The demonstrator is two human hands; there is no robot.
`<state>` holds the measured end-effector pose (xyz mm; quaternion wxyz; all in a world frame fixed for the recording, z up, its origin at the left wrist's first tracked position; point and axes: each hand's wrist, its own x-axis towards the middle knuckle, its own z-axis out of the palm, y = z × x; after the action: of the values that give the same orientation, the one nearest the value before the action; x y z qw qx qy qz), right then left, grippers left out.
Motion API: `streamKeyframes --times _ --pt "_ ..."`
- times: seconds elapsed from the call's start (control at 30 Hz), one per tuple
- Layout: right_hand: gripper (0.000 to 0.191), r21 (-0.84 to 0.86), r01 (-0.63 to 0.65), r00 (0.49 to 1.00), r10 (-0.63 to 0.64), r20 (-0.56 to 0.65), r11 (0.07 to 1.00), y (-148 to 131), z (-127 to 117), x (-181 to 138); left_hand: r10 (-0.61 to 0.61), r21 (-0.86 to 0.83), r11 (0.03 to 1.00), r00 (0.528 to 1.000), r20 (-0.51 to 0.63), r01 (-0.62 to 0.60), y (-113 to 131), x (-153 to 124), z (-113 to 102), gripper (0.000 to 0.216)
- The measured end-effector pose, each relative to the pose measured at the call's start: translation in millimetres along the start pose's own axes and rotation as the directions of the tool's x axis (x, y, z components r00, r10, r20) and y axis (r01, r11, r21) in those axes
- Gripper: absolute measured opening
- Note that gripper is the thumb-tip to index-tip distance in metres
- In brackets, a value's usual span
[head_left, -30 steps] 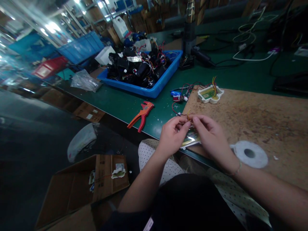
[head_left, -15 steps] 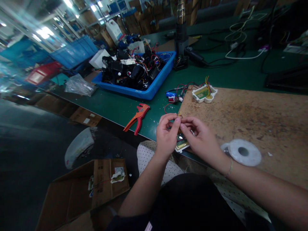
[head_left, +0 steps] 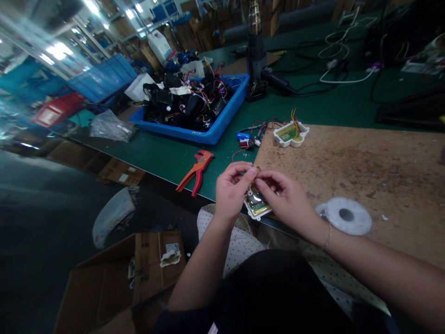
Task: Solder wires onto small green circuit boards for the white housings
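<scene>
My left hand [head_left: 232,190] and my right hand [head_left: 283,195] meet fingertip to fingertip at the near left corner of the brown board. Both are closed in a pinch on thin wires [head_left: 256,168], whose ends are mostly hidden by the fingers. Just beneath the hands lies a white-edged circuit module [head_left: 257,208] with a green board inside, partly covered by my right hand. A second white-cased module [head_left: 291,134] with yellow wires standing up rests at the board's far left corner. Beside it are a blue cylinder [head_left: 243,136] and red and black wires.
Orange-red wire strippers [head_left: 196,171] lie left of my hands. Behind them stands a blue tray [head_left: 208,137] heaped with black parts and wires. A white spool [head_left: 363,218] sits on the brown board [head_left: 392,171]. A heat gun [head_left: 255,60] stands upright at the back. An open carton [head_left: 156,273] is below the table.
My hands have shifted slightly left and remain pinched together. More of the module beneath them shows. The whole view has moved a little.
</scene>
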<state>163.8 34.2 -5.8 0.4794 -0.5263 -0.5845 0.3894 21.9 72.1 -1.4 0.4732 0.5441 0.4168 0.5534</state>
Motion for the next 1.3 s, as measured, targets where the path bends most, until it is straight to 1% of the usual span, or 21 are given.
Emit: streamKeyframes --times 0.13,0.23,0.33,0.5,0.63,0.73,0.83,0.9,0.93,1.0,1.07,1.13,1.2,1.3 --pt "0.021 0.010 -0.002 1.000 0.002 -0.002 1.000 -0.3 0.1 -1.8 0.035 0.072 0.997 0.999 0.033 -0.038 8.9 2.6 -4.1 0.008" --pt "0.022 0.028 -0.007 1.000 0.008 -0.015 1.000 -0.2 0.0 -2.6 0.072 0.098 0.993 0.997 0.010 -0.073 11.3 -0.2 -3.4 0.007" --pt "0.023 0.004 0.012 0.999 -0.012 -0.045 1.000 -0.6 -0.4 -2.0 0.090 0.074 0.993 0.995 -0.035 -0.088 8.2 -5.6 0.4 0.006" --pt "0.021 -0.143 0.119 0.989 -0.129 -0.067 0.983 -3.2 -3.0 -3.5 0.079 0.001 0.997 0.991 -0.104 -0.079 2.1 -14.6 9.1 0.006" --pt "0.021 -0.138 0.125 0.988 -0.135 -0.072 0.983 -3.6 -4.8 -6.1 0.063 -0.040 0.997 0.986 -0.154 -0.070 0.5 -19.8 15.8 0.005" --pt "0.021 -0.127 0.135 0.986 -0.146 -0.075 0.983 -3.2 -5.3 -4.7 0.056 -0.050 0.997 0.981 -0.185 -0.066 -2.2 -22.1 20.9 0.008" --pt "0.020 -0.125 0.142 0.984 -0.154 -0.093 0.982 -3.7 -5.6 -1.6 0.055 -0.022 0.998 0.982 -0.181 -0.060 -4.6 -22.3 24.4 0.014" --pt "0.017 -0.106 0.130 0.984 -0.141 -0.109 0.986 -4.4 -6.2 -0.1 0.051 0.029 0.998 0.990 -0.130 -0.047 -3.8 -20.5 22.6 0.016" --pt "0.016 -0.096 0.121 0.985 -0.132 -0.112 0.988 -4.8 -6.5 0.1 0.045 0.066 0.997 0.995 -0.084 -0.039 -2.0 -19.0 19.9 0.017" --pt "0.014 -0.091 0.119 0.987 -0.128 -0.100 0.989 -5.3 -7.2 -0.3 0.027 0.160 0.987 0.999 0.035 -0.033 4.8 -14.6 10.8 0.018" --pt "0.013 -0.118 0.146 0.985 -0.155 -0.073 0.982 -5.5 -7.5 -1.6 0.016 0.271 0.961 0.986 0.165 -0.061 15.6 -8.7 -1.6 0.025" --pt "0.012 -0.151 0.186 0.980 -0.195 -0.041 0.971 -5.7 -7.4 -3.2 0.033 0.372 0.917 0.958 0.285 -0.143 28.2 -2.1 -14.5 0.024" --pt "0.011 -0.173 0.225 0.973 -0.231 -0.015 0.959 -6.2 -7.0 -4.5 0.067 0.447 0.857 0.914 0.400 -0.258 39.6 4.4 -25.6 0.016" --pt "0.011 -0.199 0.248 0.968 -0.251 0.014 0.948 -8.0 -6.7 -5.6 0.103 0.519 0.751 0.849 0.517 -0.408 50.1 10.7 -37.0 0.011"
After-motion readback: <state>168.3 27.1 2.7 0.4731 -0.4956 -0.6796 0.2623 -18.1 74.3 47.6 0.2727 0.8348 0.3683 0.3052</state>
